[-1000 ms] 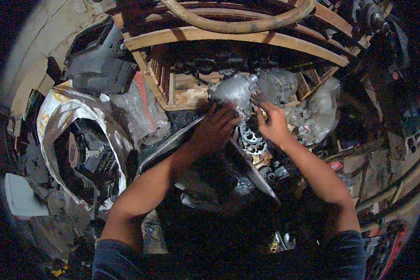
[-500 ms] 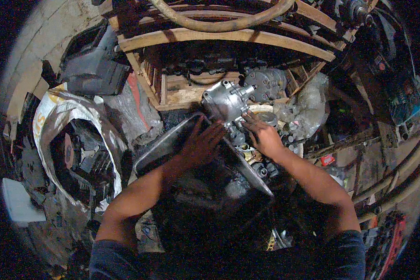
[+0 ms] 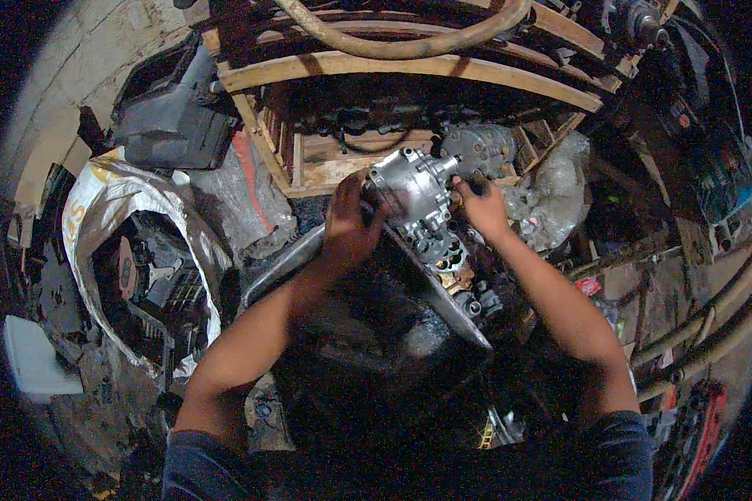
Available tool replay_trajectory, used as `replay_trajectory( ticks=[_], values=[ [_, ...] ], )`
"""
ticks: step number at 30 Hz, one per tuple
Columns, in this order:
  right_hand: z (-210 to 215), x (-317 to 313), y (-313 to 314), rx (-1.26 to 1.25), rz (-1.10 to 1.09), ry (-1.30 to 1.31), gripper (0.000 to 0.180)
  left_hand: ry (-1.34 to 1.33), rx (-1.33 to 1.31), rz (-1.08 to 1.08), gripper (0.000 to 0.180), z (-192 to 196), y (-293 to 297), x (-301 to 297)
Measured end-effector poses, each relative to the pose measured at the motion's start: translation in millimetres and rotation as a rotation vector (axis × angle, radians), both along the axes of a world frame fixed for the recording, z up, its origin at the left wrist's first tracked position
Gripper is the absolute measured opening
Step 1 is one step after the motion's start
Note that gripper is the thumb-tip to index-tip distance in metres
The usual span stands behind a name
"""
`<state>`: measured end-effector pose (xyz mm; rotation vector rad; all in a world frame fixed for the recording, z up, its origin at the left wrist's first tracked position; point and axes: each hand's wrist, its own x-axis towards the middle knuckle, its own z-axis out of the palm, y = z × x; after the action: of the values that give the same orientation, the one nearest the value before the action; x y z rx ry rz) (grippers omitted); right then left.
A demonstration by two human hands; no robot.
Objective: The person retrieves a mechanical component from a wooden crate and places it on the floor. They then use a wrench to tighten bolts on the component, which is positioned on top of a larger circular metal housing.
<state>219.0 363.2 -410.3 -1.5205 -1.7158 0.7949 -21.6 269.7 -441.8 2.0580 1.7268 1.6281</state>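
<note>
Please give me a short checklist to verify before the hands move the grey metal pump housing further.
1. Left hand grips the grey metal housing on its left side: ok.
2. Right hand touches its right side: ok.
3. Housing fully free of the parts below: cannot tell, the light is dim.
4. Dark metal tray lies under the housing: ok.
5. Space around is uncluttered: not ok, wooden crate and plastic bag are close by.
</note>
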Motion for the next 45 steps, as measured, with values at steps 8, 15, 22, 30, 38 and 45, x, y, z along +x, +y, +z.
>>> replay_trajectory(
  ticks=[8, 15, 22, 30, 38, 45],
  values=[
    [31, -38, 11, -0.722, -0.08, 0.63, 0.065, -0.297, -0.612, -0.085, 0.068, 8, 68, -12],
    [10, -51, 30, -0.817, -0.074, 0.88, 0.056, -0.258, -0.624, 0.021, 0.062, 0, 79, -6],
    [8, -56, 26, -0.769, -0.091, 0.956, 0.052, -0.116, -0.623, -0.018, 0.055, -16, 88, -18],
    [17, -66, -14, -0.536, -0.239, 0.813, 0.047, -0.197, -0.478, -0.146, 0.034, -14, 42, -27],
    [45, -42, -56, -0.235, -0.211, 0.531, 0.04, -0.187, -0.31, -0.223, 0.016, 2, 24, -2],
    [86, 11, -97, -0.187, -0.177, 0.322, 0.04, -0.298, -0.208, -0.421, 0.009, 2, -2, 44]
  ],
)
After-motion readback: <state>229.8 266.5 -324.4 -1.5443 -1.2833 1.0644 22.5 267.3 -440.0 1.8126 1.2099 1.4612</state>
